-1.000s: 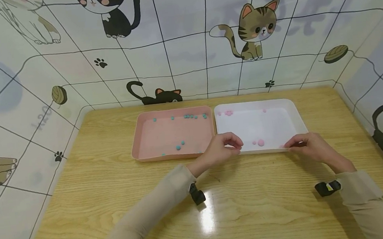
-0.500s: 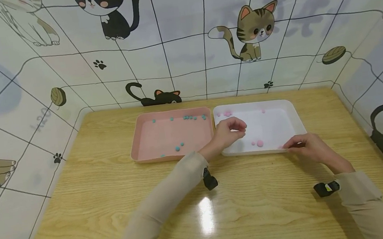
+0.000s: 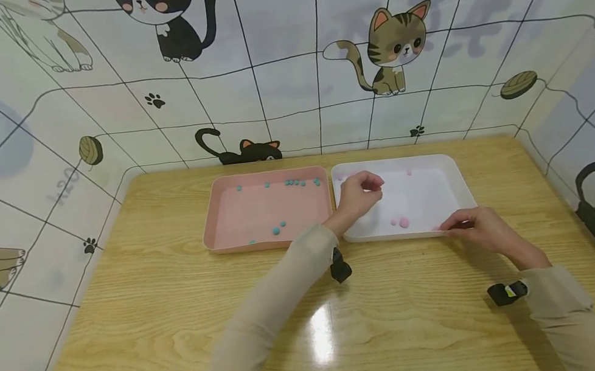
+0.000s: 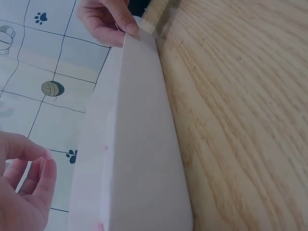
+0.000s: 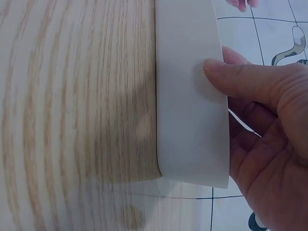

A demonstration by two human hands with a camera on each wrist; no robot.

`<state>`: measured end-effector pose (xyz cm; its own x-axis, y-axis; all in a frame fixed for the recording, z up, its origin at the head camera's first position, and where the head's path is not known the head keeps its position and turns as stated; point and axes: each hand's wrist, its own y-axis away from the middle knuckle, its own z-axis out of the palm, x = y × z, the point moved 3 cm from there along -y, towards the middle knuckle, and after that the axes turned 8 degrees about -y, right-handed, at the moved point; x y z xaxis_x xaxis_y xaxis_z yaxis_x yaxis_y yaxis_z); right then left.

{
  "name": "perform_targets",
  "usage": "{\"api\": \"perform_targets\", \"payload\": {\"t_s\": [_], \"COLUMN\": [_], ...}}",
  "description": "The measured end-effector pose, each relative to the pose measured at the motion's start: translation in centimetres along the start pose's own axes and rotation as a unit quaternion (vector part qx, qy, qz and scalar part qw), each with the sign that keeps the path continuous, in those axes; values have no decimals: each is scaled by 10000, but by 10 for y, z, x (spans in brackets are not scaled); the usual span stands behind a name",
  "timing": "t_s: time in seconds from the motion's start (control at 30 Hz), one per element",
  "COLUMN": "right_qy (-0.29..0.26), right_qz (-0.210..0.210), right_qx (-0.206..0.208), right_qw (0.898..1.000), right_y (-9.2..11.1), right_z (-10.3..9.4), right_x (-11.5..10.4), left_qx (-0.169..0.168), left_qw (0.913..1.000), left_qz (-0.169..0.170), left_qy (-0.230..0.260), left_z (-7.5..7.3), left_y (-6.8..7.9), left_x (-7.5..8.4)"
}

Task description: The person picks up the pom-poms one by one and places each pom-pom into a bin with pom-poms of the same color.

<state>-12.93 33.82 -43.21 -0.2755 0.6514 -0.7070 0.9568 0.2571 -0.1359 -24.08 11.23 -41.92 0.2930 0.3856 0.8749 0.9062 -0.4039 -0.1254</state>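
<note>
My left hand [image 3: 358,196] is over the left part of a white tray [image 3: 430,192]. In the left wrist view, its thumb and forefinger pinch a small pink ball [image 4: 47,154], mostly covered by the fingertips. Loose pink balls lie in the tray: a larger one [image 3: 403,222] near the front, smaller ones by the walls; the left hand hides part of the far-left corner. At the near right, my right hand [image 3: 481,229] grips the front wall of the tray. The right wrist view shows its thumb [image 5: 219,74] outside the wall and the fingers inside.
Left of the white tray, almost against it, stands a pink tray [image 3: 245,213] with several small teal balls [image 3: 276,231] in it. Both trays are at the back of a wooden table [image 3: 401,320], near a wall covering [image 3: 286,89] printed with cats.
My left hand has moved from the white tray's front left edge away from me, over the tray's inside. The right hand has kept its grip on the front wall.
</note>
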Motion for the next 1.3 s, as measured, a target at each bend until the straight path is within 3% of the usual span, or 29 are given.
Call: {"api": "perform_targets", "payload": {"t_s": [0.53, 0.93, 1.07, 1.17, 1.3], "right_qy": [56, 102, 326, 654, 987], "right_qz": [36, -85, -369, -670, -776], "right_qx": [-112, -84, 4, 146, 398], "right_qw": [9999, 9999, 9988, 9955, 9913], "right_y": [-3, -5, -5, -4, -1], "right_z": [-1, -3, -1, 2, 8], "right_x": [-1, -2, -4, -10, -24], "left_qx": [358, 519, 559, 602, 665], "left_qw": [9990, 9974, 9982, 9979, 9948], "left_qz": [-146, -465, -222, 170, 672], "left_qy": [-224, 158, -58, -179, -380], "left_z": [9, 1, -9, -18, -30], "left_y": [-21, -15, -4, 10, 32], "left_x": [0, 4, 6, 6, 6]}}
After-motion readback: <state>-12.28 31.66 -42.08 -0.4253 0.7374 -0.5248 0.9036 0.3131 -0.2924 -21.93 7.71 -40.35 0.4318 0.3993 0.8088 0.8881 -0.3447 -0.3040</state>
